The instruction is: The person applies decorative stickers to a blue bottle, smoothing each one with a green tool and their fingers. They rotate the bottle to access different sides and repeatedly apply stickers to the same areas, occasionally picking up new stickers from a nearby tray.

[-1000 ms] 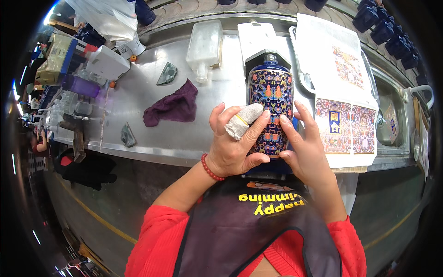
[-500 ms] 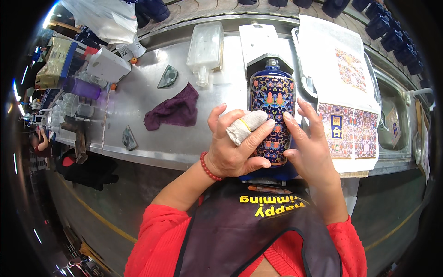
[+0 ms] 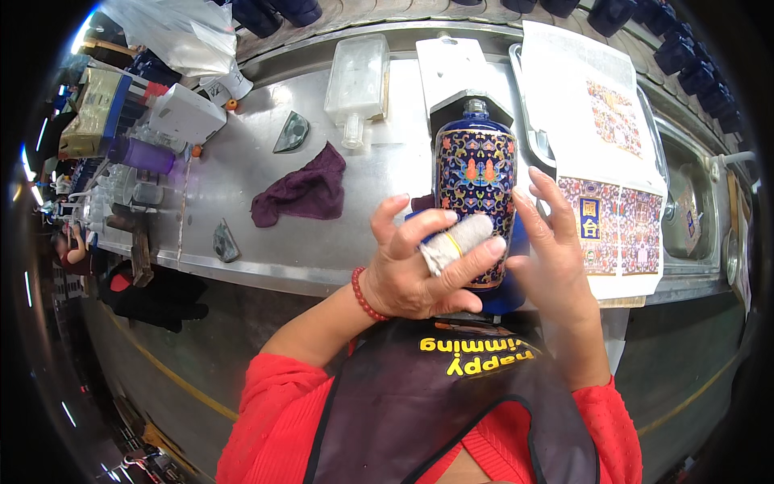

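A dark blue bottle [image 3: 476, 173] covered in a colourful flower pattern stands upright between my hands, above the front edge of the steel counter [image 3: 242, 185]. My left hand [image 3: 411, 274] presses a small white wrapped roll [image 3: 455, 240] against the bottle's lower front. Whether the roll is a taped finger or a wad of cloth is unclear. A red bead bracelet circles that wrist. My right hand [image 3: 556, 258] rests against the bottle's right side with its fingers spread. The bottle's base is hidden behind my hands.
On the counter lie a purple cloth [image 3: 302, 194], two grey wedge-shaped pieces [image 3: 290, 133], a clear plastic container [image 3: 355, 81] and a white card [image 3: 455, 68]. Printed patterned sheets [image 3: 613, 161] hang over a tray at the right, beside a sink [image 3: 693, 218]. Boxes and jars [image 3: 121, 121] crowd the left end.
The bottle has turned a little, showing a different part of its pattern. My left hand with the white roll has slid lower across its front, and my right fingers have spread wider.
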`<state>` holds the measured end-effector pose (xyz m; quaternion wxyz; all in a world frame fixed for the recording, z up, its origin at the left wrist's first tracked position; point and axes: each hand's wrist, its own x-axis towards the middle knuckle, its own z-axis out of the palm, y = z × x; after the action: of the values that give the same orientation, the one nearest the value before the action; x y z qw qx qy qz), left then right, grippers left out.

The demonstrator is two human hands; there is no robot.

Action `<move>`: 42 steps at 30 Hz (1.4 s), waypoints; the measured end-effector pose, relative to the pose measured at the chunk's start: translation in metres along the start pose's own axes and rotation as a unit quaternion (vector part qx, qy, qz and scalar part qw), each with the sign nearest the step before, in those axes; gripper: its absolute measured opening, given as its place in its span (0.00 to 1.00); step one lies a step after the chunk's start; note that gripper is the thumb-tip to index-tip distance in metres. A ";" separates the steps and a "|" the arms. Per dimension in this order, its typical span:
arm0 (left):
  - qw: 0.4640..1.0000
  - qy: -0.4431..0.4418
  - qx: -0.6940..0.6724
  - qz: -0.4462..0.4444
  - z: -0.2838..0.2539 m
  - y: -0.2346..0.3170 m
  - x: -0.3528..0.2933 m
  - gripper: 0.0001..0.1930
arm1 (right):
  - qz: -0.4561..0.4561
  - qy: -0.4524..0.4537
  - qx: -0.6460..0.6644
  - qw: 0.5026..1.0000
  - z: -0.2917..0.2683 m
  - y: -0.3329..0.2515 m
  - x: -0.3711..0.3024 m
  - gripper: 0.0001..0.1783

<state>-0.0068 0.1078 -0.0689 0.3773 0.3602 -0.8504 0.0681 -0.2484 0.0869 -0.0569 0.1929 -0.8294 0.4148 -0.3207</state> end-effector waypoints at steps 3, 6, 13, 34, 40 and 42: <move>0.999 0.023 -0.015 0.033 -0.004 0.011 0.000 0.27 | 0.006 0.005 0.003 1.000 0.000 0.003 -0.005 0.36; 0.999 0.001 -0.010 0.034 -0.007 0.007 0.005 0.30 | 0.009 0.006 0.003 1.000 0.000 0.004 -0.008 0.36; 0.998 0.004 0.000 0.057 -0.007 0.001 0.007 0.28 | 0.004 0.008 -0.008 1.000 -0.005 -0.001 -0.010 0.33; 0.991 -0.103 0.077 -0.029 0.006 0.035 0.012 0.32 | -0.010 0.019 -0.018 1.000 0.008 0.016 -0.014 0.41; 0.990 -0.105 0.079 -0.042 0.009 0.025 0.008 0.31 | -0.020 -0.012 0.037 0.999 0.007 0.014 -0.027 0.48; 0.996 -0.060 0.020 -0.064 0.002 0.019 0.002 0.35 | -0.022 -0.004 0.036 0.999 0.007 0.009 -0.030 0.50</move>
<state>-0.0215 0.1202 -0.0662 0.3219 0.4247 -0.8453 0.0390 -0.2621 0.1068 -0.0787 0.2168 -0.8321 0.3841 -0.3363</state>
